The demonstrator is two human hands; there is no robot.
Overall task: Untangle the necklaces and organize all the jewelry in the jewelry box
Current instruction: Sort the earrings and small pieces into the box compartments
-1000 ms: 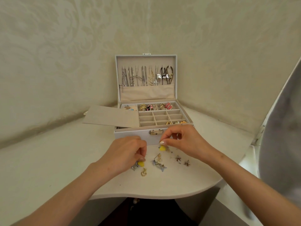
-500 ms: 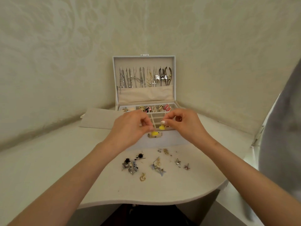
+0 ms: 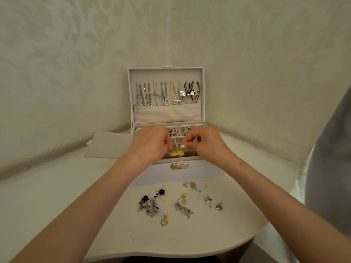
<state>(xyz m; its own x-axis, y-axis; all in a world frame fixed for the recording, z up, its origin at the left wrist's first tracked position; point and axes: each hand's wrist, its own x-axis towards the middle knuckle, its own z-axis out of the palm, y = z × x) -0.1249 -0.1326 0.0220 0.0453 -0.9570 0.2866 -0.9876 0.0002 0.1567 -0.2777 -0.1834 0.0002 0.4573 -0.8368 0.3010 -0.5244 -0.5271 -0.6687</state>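
Since half a second ago, the small yellow earrings (image 3: 175, 154) are sitting lower, at the front compartment row of the open white jewelry box (image 3: 180, 175). The left hand (image 3: 152, 144) and right hand (image 3: 208, 144) are each holding one in a pinching grip (loose metal earrings (image 3: 150, 205) are lying on the tabletop (image 3: 57, 196)).

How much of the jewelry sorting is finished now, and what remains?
Done: necklaces hang in a row inside the lid of the jewelry box, and back compartments hold pieces. In hand: the left hand and right hand pinch yellow earrings over a front compartment. Left: loose earrings lie on the table.

Left hand (image 3: 150, 144), right hand (image 3: 206, 143) over jewelry box (image 3: 180, 172); apparently pinching yellow earrings (image 3: 176, 153)
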